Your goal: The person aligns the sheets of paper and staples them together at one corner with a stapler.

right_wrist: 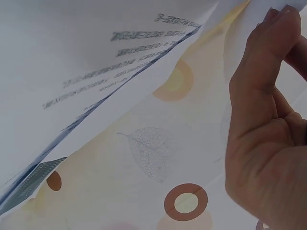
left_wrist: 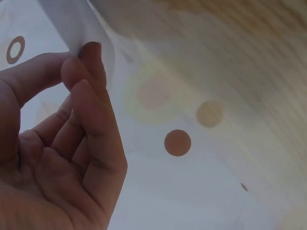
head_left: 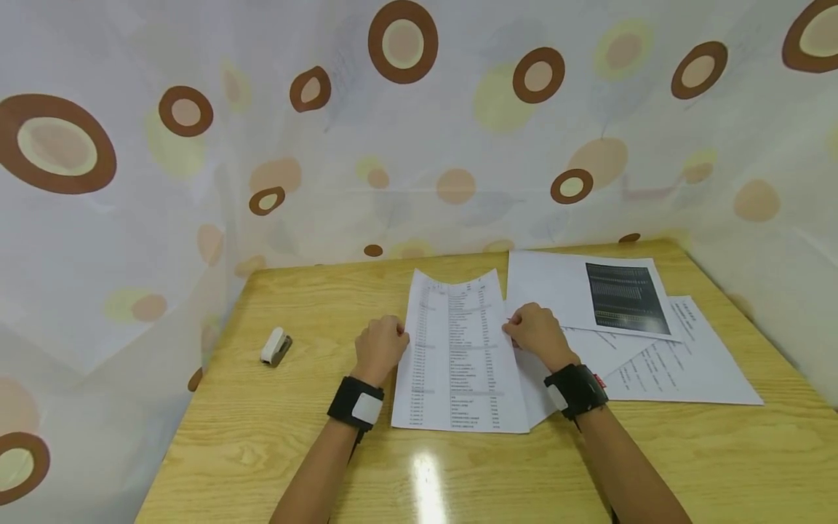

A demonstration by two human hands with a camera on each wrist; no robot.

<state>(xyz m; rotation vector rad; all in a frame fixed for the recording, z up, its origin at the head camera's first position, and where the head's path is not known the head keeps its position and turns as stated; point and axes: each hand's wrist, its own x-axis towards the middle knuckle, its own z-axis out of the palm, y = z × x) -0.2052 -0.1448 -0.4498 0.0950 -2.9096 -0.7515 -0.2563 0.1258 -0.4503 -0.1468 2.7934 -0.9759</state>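
Observation:
A printed sheet of paper (head_left: 458, 356), covered in rows of small text in columns, stands between the two hands, its far edge curving up. My left hand (head_left: 381, 348) pinches its left edge between thumb and fingers. In the left wrist view the left hand (left_wrist: 72, 129) has the paper's edge (left_wrist: 72, 21) at its fingertips. On the opposite side my right hand (head_left: 538, 336) pinches the right edge. From the right wrist view, the right hand (right_wrist: 268, 96) shows with bent fingers at the upper right. Both wrists wear black straps.
Several other printed sheets overlap on the right of the wooden table (head_left: 262, 437), the top one a white sheet (head_left: 546, 284) with a dark printed block (head_left: 627, 297). A small white-and-grey stapler (head_left: 276, 346) lies at the left. A patterned curtain (head_left: 419, 145) surrounds the table's back and sides.

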